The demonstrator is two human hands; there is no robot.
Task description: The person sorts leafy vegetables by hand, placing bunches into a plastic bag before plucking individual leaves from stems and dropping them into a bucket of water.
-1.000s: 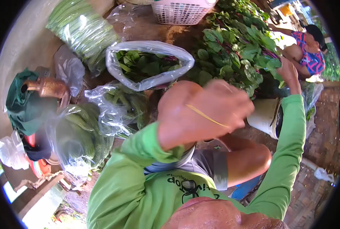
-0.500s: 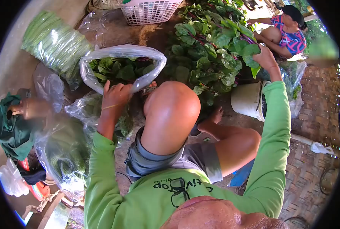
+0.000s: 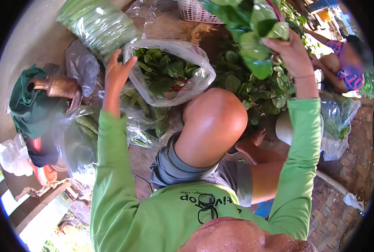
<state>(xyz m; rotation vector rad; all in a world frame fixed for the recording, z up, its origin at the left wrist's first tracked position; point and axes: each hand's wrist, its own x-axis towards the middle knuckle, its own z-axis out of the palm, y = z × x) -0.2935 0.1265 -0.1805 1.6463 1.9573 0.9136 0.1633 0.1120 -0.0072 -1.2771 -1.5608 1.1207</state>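
My right hand [image 3: 291,52] is raised at the upper right, its fingers closed round the stems of a bunch of leafy greens [image 3: 254,35]. Beside the left rim of an open clear plastic bag [image 3: 170,103], my left hand [image 3: 117,73] is up with its fingers spread and nothing in them. Dark green leaves and some reddish stems [image 3: 164,69] lie inside the bag. Below the held bunch, a heap of the same leafy greens [image 3: 266,92] spreads over the floor behind my raised knee.
A wrapped bundle of long green vegetables [image 3: 96,27] lies upper left, near a rusty metal part [image 3: 61,86] on green cloth. Bagged gourds [image 3: 86,130] stand left. A basket [image 3: 199,11] is at the top, a white bucket [image 3: 285,128] right, and another person [image 3: 342,63] crouches beyond.
My left hand has let go of the bag's rim and moved up and left, fingers spreading. My right hand has lifted the greens away from the heap, closer to the camera. The view has shifted.
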